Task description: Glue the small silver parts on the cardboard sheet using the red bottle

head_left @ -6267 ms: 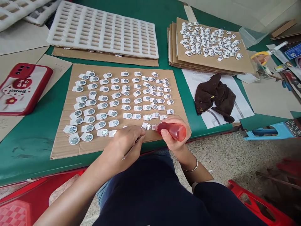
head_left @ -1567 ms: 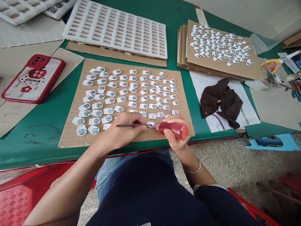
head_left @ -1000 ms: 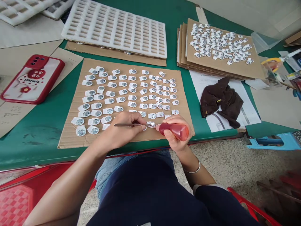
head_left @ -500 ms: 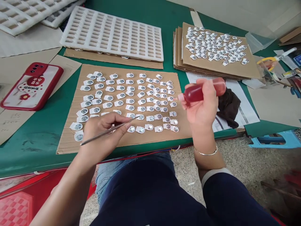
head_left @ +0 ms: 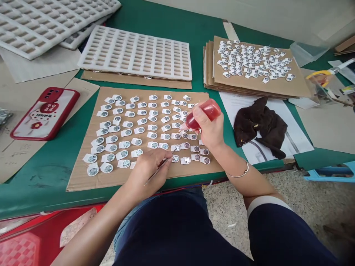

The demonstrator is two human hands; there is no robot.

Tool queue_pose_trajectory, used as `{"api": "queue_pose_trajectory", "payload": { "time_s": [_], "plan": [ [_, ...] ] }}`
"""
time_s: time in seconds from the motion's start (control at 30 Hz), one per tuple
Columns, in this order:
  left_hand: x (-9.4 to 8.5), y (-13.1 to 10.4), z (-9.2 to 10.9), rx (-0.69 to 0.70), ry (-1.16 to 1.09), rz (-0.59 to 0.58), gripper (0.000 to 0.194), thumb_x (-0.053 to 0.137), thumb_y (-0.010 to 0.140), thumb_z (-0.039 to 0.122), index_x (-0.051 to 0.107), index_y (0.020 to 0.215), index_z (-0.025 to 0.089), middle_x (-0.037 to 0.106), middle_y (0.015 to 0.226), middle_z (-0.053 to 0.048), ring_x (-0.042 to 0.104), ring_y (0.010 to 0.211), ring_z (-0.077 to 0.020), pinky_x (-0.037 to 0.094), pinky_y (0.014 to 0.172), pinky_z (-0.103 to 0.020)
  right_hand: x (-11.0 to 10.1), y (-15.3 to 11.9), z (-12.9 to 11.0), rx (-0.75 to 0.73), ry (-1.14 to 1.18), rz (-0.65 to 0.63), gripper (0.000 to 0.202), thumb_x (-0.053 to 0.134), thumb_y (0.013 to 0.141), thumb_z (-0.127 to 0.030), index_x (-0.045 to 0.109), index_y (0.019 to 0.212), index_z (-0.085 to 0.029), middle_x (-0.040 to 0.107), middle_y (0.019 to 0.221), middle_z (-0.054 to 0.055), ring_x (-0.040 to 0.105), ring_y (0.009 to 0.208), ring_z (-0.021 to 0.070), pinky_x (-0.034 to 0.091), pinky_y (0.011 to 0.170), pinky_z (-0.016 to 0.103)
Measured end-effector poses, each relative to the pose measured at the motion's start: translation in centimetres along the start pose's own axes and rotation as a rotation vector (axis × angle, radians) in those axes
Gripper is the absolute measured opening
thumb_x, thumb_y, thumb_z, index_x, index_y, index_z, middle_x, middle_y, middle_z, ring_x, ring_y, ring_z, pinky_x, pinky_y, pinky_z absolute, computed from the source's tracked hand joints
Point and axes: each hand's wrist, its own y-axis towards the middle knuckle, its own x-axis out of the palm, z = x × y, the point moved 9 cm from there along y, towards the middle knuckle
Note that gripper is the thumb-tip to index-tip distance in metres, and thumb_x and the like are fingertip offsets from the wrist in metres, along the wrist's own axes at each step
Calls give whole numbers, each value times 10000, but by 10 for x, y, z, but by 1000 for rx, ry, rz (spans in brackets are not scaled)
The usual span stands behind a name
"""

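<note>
My left hand (head_left: 151, 166) is closed around a thin metal rod (head_left: 157, 171), whose tip meets a small round silver piece on a white tab (head_left: 176, 147). In my right hand (head_left: 213, 135) is a squeeze bottle (head_left: 210, 109) of red liquid, tilted so its pale nozzle points down and left. The nozzle hovers close over the pieces on the right half of the board; whether it touches one I cannot tell. Rows of these round pieces lie spread across the brown cardboard sheet (head_left: 80, 181).
Behind the sheet lies a white foam grid (head_left: 138, 51) on cardboard. A cardboard stack (head_left: 266, 88) at back right bears many more pieces. A dark brown cloth (head_left: 260, 123) rests on paper at right, a red-cased phone (head_left: 46, 114) at left. Yellow-handled scissors (head_left: 318, 74) are far right.
My left hand and the rod have moved right to another piece. My right hand has brought the red bottle left and over the board, its nozzle tipped down. The view has shifted slightly.
</note>
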Motion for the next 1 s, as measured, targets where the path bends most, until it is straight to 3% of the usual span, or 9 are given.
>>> {"api": "queue_pose_trajectory", "payload": {
  "time_s": [0.27, 0.53, 0.67, 0.8, 1.0],
  "plan": [
    [7, 2, 10, 68, 63, -12, 120, 482, 826, 164, 567, 903, 200, 648, 874, -25, 614, 788, -156, 475, 698, -274, 7, -8, -11, -49, -17, -38, 227, 545, 779, -440, 464, 759, -229, 535, 602, -45, 597, 474, 106, 450, 356, 219],
    [17, -7, 29, 199, 90, -1, 177, 431, 782, 48, 488, 902, 165, 589, 868, -74, 566, 880, -210, 463, 780, -358, 21, -15, 1, 58, -68, -188, 229, 576, 758, -433, 473, 788, -230, 536, 591, -58, 579, 469, 102, 488, 405, 246],
    [30, -12, 39, 248, 274, -41, 137, 439, 736, 24, 470, 786, 148, 540, 751, -78, 536, 761, -222, 459, 700, -376, 29, -20, -1, -22, -167, -249, 222, 588, 753, -423, 485, 743, -226, 531, 576, -54, 549, 453, 92, 487, 444, 256],
    [35, -13, 49, 292, 439, -4, 151, 441, 732, 15, 442, 679, 156, 503, 674, -71, 487, 637, -201, 441, 604, -361, 32, -20, -7, -128, -290, -237, 236, 631, 718, -418, 494, 744, -228, 542, 574, -46, 547, 505, 111, 515, 549, 301],
    [38, -14, 52, 306, 495, -6, 155, 420, 747, 35, 438, 658, 160, 499, 668, -78, 460, 595, -196, 426, 554, -359, 32, -21, -13, -230, -397, -200, 255, 673, 681, -388, 512, 772, -211, 568, 661, -28, 532, 567, 107, 498, 568, 289]
  ]
}}
